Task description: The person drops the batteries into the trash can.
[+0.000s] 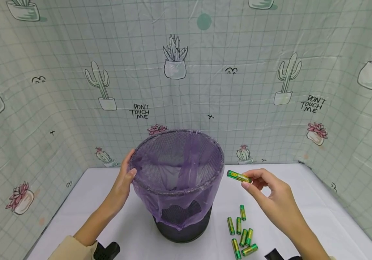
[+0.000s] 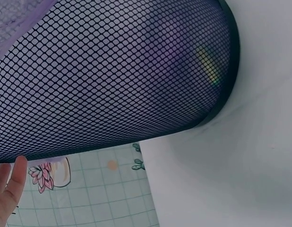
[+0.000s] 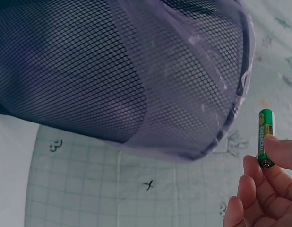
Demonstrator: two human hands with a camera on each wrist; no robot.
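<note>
A black mesh trash bin [image 1: 186,236] stands upright on the table, lined with a purple plastic bag [image 1: 146,198] folded over its rim. My left hand [image 1: 122,186] grips the bin at the left of the rim; in the left wrist view its fingertips [image 2: 18,172] touch the side. To the right of the rim, my right hand [image 1: 275,198] pinches a green and yellow battery [image 1: 238,176] between thumb and fingers. The right wrist view shows this battery [image 3: 265,137] apart from the bin. Several similar batteries [image 1: 239,225] lie on the table below that hand.
The white table [image 1: 329,206] reaches back to a grid-patterned cloth [image 1: 212,94] printed with cacti, which hangs behind and on both sides. A blurred yellow-green shape [image 2: 207,66] shows through the mesh near the bin's base.
</note>
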